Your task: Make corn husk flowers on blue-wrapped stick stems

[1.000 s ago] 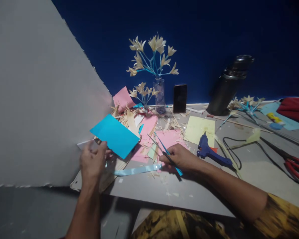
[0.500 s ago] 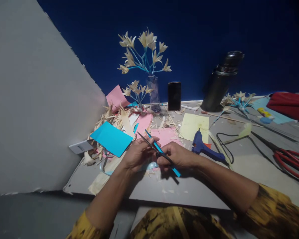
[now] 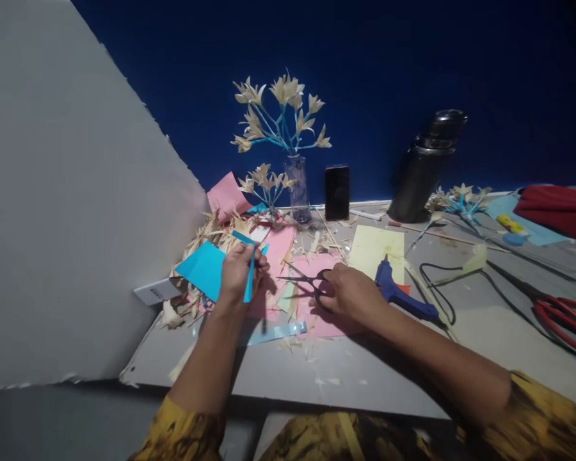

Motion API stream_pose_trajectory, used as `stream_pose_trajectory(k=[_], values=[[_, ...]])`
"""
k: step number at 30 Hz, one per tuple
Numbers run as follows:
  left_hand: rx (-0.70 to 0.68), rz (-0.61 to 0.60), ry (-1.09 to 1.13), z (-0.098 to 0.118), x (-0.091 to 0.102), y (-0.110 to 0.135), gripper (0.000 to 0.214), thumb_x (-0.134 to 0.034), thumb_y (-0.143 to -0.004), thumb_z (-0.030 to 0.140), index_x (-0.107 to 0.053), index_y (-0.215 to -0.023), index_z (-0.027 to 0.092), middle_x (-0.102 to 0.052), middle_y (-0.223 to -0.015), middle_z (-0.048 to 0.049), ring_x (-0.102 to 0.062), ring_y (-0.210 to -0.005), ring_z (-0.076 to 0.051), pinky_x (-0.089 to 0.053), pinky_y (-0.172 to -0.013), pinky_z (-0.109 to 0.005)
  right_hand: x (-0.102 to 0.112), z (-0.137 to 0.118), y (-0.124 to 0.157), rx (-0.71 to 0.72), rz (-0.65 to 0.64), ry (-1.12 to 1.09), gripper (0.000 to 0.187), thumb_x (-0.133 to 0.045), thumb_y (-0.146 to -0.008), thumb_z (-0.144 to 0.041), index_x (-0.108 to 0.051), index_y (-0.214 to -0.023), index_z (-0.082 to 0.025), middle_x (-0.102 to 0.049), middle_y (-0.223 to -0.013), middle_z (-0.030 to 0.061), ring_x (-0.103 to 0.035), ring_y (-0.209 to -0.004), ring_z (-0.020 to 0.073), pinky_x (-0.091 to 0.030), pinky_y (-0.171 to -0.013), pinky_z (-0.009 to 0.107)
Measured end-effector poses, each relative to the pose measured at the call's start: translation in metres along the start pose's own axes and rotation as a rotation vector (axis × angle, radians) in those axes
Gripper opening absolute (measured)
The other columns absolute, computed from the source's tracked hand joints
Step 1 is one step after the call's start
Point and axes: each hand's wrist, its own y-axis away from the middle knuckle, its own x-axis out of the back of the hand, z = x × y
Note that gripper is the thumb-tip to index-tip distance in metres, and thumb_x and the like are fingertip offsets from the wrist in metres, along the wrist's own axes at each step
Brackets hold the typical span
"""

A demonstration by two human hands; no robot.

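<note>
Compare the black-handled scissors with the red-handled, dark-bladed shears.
The black-handled scissors are in the right hand; the red-handled shears lie on the table. The scissors' blades are spread; the shears' look closed. The scissors look smaller than the shears. Both have looped handles.

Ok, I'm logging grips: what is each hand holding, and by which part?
The right hand holds the scissors by the handle loops. The left hand grips narrow blue paper partway along, ends jutting out; one strip or two, I can't tell.
</note>
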Motion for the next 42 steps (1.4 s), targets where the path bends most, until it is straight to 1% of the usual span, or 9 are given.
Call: stream_pose_trajectory(k=[5,10,11,17,21,27,37,40,42], values=[[0.114,-0.308,-0.243,-0.023,-0.019,0.024,0.023,-0.073,-0.078,0.036,-0.06,-0.078,0.017,-0.055,-0.054,0.0033,-0.051,-0.046,-0.011,-0.041,-0.047,-0.023,0.005,0.0,0.002,-0.047,-0.066,0.181,0.035,-0.066,-0.086,-0.049,-0.073,-0.102,-0.018,-0.063,-0.113,0.0157,-0.066,-0.092,0.0281,-0.042,-0.067,0.031],[-0.287,-0.098,-0.471,-0.008,-0.025,0.041,0.013,-0.072,-0.079,0.029,-0.069,-0.081,0.017,-0.067,-0.072,-0.0012,-0.06,-0.068,-0.014,-0.048,-0.062,-0.023,0.007,0.009,-0.006,-0.077,-0.13,0.198,0.041,-0.061,-0.089,-0.054,-0.075,-0.093,-0.016,-0.071,-0.096,0.0158,-0.069,-0.088,0.0298,-0.042,-0.067,0.032],[-0.264,-0.107,-0.451,-0.007,-0.027,0.043,0.013,-0.073,-0.078,0.029,-0.069,-0.082,0.017,-0.067,-0.071,-0.0008,-0.06,-0.066,-0.014,-0.048,-0.061,-0.023,0.006,0.011,-0.008,-0.079,-0.129,0.192,0.042,-0.061,-0.089,-0.055,-0.075,-0.092,-0.015,-0.072,-0.094,0.0157,-0.069,-0.088,0.03,-0.041,-0.067,0.032],[0.307,-0.414,-0.328,-0.031,-0.038,0.051,0.021,-0.073,-0.076,0.033,-0.06,-0.074,0.016,-0.062,-0.055,-0.0006,-0.053,-0.043,-0.013,-0.045,-0.046,-0.025,0.002,0.017,-0.011,-0.08,-0.124,0.121,0.037,-0.068,-0.083,-0.051,-0.07,-0.095,-0.016,-0.074,-0.097,0.0138,-0.069,-0.086,0.0287,-0.036,-0.061,0.031],[0.321,-0.392,-0.292,-0.054,-0.039,0.046,0.022,-0.073,-0.077,0.033,-0.061,-0.073,0.015,-0.061,-0.053,-0.0006,-0.056,-0.044,-0.013,-0.044,-0.045,-0.023,-0.001,0.019,-0.011,-0.046,-0.093,0.052,0.035,-0.072,-0.081,-0.042,-0.065,-0.103,-0.016,-0.073,-0.101,0.012,-0.066,-0.085,0.0253,-0.032,-0.06,0.029],[0.346,-0.378,-0.233,-0.076,-0.033,0.037,0.018,-0.074,-0.075,0.026,-0.062,-0.072,0.013,-0.063,-0.054,-0.0022,-0.058,-0.043,-0.013,-0.046,-0.046,-0.024,-0.002,0.029,-0.016,0.027,-0.132,-0.038,0.014,-0.069,-0.084,-0.031,-0.064,-0.085,-0.018,-0.071,-0.086,0.0066,-0.062,-0.078,0.0198,-0.028,-0.059,0.027],[0.38,-0.372,-0.267,-0.071,-0.035,0.034,0.027,-0.066,-0.082,0.032,-0.053,-0.065,0.016,-0.061,-0.048,-0.0031,-0.055,-0.033,-0.013,-0.04,-0.034,-0.022,0.001,0.023,-0.011,0.226,-0.137,-0.028,0.007,-0.063,-0.088,-0.023,-0.067,-0.089,-0.017,-0.07,-0.091,0.0085,-0.063,-0.079,0.0192,-0.033,-0.064,0.027],[0.417,-0.386,-0.236,-0.068,-0.035,0.037,0.022,-0.065,-0.081,0.031,-0.055,-0.068,0.016,-0.061,-0.048,-0.0029,-0.056,-0.035,-0.014,-0.041,-0.036,-0.022,0.004,0.022,-0.012,0.121,-0.047,-0.081,0.018,-0.054,-0.093,-0.023,-0.067,-0.083,-0.017,-0.071,-0.088,0.0087,-0.063,-0.08,0.0199,-0.036,-0.067,0.028],[0.406,-0.411,-0.246,-0.066,-0.036,0.04,0.022,-0.065,-0.08,0.033,-0.056,-0.069,0.016,-0.06,-0.047,-0.002,-0.056,-0.036,-0.014,-0.04,-0.036,-0.022,0.004,0.022,-0.014,0.048,0.008,-0.326,0.025,-0.051,-0.095,-0.029,-0.067,-0.081,-0.017,-0.071,-0.083,0.0069,-0.062,-0.076,0.018,-0.038,-0.066,0.027]])
